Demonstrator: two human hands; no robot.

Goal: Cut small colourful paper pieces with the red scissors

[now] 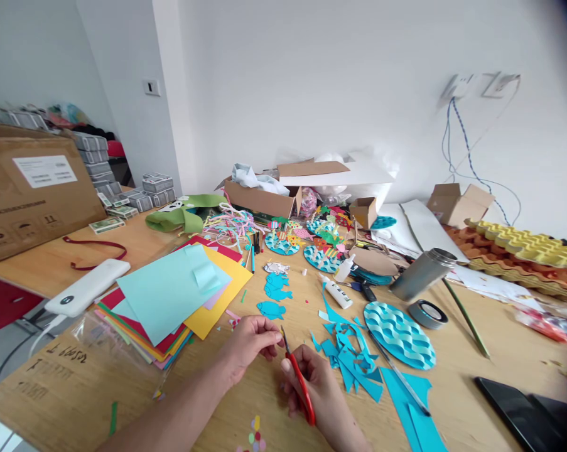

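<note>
Red-handled scissors (pixel 303 390) are held in my right hand (pixel 314 383), their blades pointing up and a little left. Close to the blade tips is my left hand (pixel 251 344), its thumb and forefinger pressed together on something too small to make out. Just beyond my hands lie blue paper fish (pixel 270 309), with a white fish drawing (pixel 276 268) behind them. To the right of the scissors sits a heap of blue paper scraps (pixel 353 358). Small coloured paper dots (pixel 256 436) lie near the front edge.
Stacked coloured paper (pixel 165 295) and a white power bank (pixel 88 287) are on the left. Rightward are a wavy blue oval (pixel 399 336), glue bottle (pixel 338 292), metal flask (pixel 424 274), tape roll (pixel 428 314), pen (pixel 405 383) and black phone (pixel 518 414). Boxes line the back.
</note>
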